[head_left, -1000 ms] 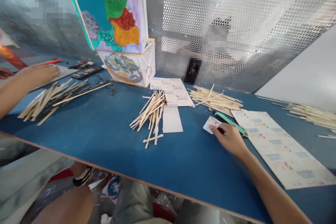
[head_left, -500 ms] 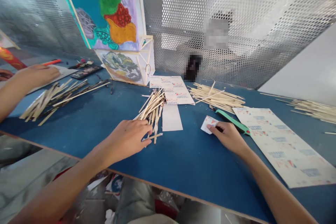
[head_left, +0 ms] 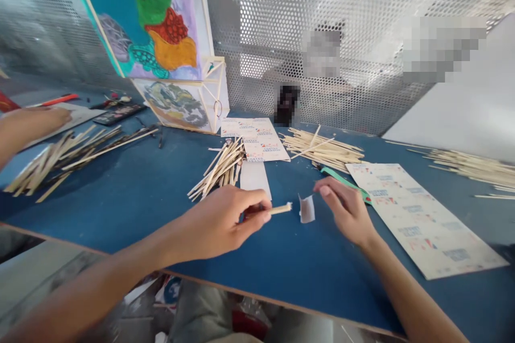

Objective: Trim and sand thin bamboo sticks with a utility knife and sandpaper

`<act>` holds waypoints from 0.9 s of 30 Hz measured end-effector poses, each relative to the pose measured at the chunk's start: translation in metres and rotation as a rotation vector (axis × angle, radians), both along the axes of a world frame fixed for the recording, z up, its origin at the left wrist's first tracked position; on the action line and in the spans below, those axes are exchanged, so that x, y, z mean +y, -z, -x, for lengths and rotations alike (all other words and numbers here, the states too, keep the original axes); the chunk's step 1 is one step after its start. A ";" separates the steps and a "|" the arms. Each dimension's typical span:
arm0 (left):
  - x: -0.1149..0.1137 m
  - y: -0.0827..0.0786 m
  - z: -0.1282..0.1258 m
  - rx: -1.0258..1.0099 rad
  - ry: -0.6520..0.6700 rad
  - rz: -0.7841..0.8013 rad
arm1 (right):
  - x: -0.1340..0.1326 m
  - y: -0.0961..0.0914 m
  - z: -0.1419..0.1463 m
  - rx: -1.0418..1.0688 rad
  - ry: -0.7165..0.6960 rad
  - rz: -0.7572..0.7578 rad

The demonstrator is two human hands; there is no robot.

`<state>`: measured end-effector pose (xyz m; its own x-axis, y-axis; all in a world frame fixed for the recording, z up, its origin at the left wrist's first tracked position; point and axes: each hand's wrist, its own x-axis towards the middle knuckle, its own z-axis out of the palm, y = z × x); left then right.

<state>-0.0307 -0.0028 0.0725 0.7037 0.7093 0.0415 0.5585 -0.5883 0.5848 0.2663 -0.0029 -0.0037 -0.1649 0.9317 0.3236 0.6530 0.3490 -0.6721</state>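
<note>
My left hand [head_left: 241, 220] pinches a short, thin wooden stick [head_left: 280, 209] between thumb and fingers, its free end pointing right. Just right of that end is a small, curled piece of sandpaper [head_left: 307, 210]; whether it rests on the table or hangs just above it, I cannot tell. My right hand [head_left: 346, 206] is beside the piece, apart from it, with thumb and forefinger slightly spread. Behind my left hand lies a loose pile of wooden sticks [head_left: 217, 171]. A pale paper strip [head_left: 256, 176] lies partly under a printed sandpaper sheet [head_left: 263, 139].
A green utility knife [head_left: 341, 178] lies behind my right hand, by a large sandpaper sheet [head_left: 414, 214]. More sticks [head_left: 322, 147] lie at the back. A painted panel [head_left: 140, 16] stands against the perforated metal screen [head_left: 265, 10]. At left, another person's hand [head_left: 44, 120] rests on a board.
My left hand has come away from the pile to the right with a stick. My right hand has let go of the small sandpaper piece. The view has shifted slightly right.
</note>
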 end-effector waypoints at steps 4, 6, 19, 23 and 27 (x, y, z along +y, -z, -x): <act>0.002 0.018 -0.026 -0.120 0.002 -0.323 | -0.019 -0.016 0.018 0.202 -0.283 0.008; 0.006 0.028 -0.032 -0.161 0.036 -0.526 | -0.023 -0.019 0.023 0.267 -0.282 0.008; 0.014 0.049 -0.033 -0.183 0.192 -1.064 | -0.015 -0.003 0.028 -0.260 -0.164 -0.519; 0.014 0.056 -0.034 -0.145 0.231 -1.110 | -0.011 0.004 0.030 -0.546 -0.166 -0.669; 0.015 0.065 -0.034 -0.097 0.306 -1.091 | -0.009 0.010 0.033 -0.524 -0.197 -0.590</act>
<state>0.0035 0.0125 0.0079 0.8013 0.0596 0.5952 0.2837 -0.9139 -0.2903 0.2331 -0.0116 -0.0133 -0.5744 0.5697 0.5878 0.7216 0.6915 0.0349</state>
